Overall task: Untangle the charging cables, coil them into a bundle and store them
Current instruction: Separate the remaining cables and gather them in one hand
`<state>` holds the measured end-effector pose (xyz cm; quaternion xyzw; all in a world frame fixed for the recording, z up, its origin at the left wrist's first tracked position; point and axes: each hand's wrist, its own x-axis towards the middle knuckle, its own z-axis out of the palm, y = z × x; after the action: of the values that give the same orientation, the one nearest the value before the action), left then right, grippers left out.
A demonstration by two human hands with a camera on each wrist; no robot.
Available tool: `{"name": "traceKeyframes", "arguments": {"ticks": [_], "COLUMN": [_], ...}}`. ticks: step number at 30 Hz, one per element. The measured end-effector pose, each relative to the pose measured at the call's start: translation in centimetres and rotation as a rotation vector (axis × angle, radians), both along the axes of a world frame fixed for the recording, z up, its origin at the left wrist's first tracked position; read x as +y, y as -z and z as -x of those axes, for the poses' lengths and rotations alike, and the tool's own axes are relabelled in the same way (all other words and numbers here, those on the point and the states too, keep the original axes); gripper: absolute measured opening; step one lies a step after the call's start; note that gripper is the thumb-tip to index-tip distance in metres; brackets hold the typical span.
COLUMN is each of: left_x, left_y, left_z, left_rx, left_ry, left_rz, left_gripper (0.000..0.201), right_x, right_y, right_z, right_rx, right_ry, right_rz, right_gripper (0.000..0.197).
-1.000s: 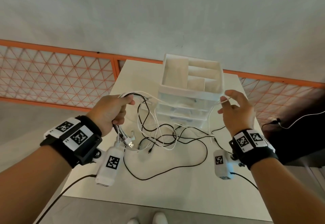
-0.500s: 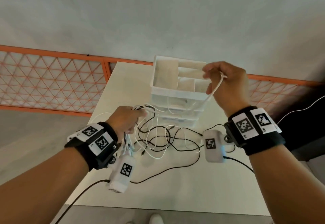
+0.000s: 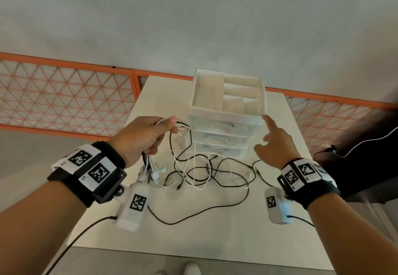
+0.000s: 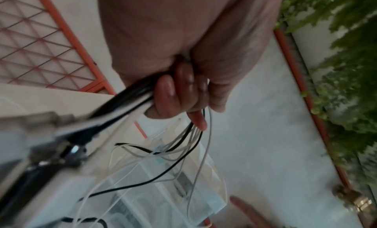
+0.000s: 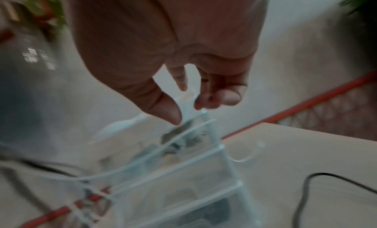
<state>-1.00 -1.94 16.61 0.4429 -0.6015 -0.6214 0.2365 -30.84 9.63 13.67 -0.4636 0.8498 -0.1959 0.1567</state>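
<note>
So the charging cables (image 3: pixel 206 171) are a mix of black and white ones, mostly a loose tangle on the white table (image 3: pixel 215 227) right in front of the drawer organizer (image 3: pixel 228 110). One end of the bunch is lifted off the table: the left hand (image 3: pixel 142 139) has its fingers curled round several strands, black and white together, and the wrist view shows them fanning out below the fingertips, with plugs dangling under the hand. The right hand (image 3: pixel 273 143) is up beside the organizer's right front corner, fingers loosely spread, forefinger pointing up. A thin white strand runs toward it, but it's blurry there, so I can't tell if it's actually pinching anything. The organizer's top tray has open compartments, with clear drawers underneath.
</note>
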Motion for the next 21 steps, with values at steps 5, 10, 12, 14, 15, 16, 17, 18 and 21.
{"name": "traceKeyframes", "arguments": {"ticks": [5, 10, 12, 14, 15, 16, 17, 18, 21], "left_x": [1.5, 2.7, 2.4, 2.1, 2.0, 1.8, 1.7, 1.6, 1.3], "left_y": [-0.5, -1.5, -1.7, -1.8, -1.6, -1.1, -0.6, 0.2, 2.8], "left_z": [1.2, 1.1, -0.1, -1.5, -2.1, -2.7, -3.0, -3.2, -3.2], "left_rx": [-0.118, -0.212, -0.173, -0.220, -0.286, -0.364, -0.437, -0.501, -0.586], "left_ry": [0.174, 0.313, 0.285, 0.280, 0.301, 0.338, 0.376, 0.405, 0.389], "left_rz": [0.185, 0.397, 0.280, 0.209, 0.205, 0.198, 0.177, 0.140, -0.015], "left_gripper": [0.035, 0.044, 0.050, 0.048, 0.045, 0.042, 0.040, 0.039, 0.036], "right_x": [-1.5, -4.4, -4.6, -4.5, -4.5, -4.5, -4.6, -4.9, -5.4], "right_y": [-2.3, 0.8, 2.1, 2.6, 2.6, 2.4, 2.3, 2.4, 3.1], "right_z": [-9.0, -10.8, -9.4, -7.7, -7.1, -6.8, -6.5, -6.3, -6.6], "right_rx": [-0.266, -0.355, -0.387, -0.414, -0.414, -0.383, -0.344, -0.309, -0.225], "right_ry": [-0.503, -0.418, -0.310, -0.203, -0.151, -0.116, -0.099, -0.096, -0.124], "right_rz": [0.101, 0.063, -0.073, -0.065, -0.021, 0.024, 0.066, 0.106, 0.151], "right_gripper": [0.087, 0.020, 0.022, 0.011, 0.006, 0.011, 0.015, 0.015, 0.005]}}
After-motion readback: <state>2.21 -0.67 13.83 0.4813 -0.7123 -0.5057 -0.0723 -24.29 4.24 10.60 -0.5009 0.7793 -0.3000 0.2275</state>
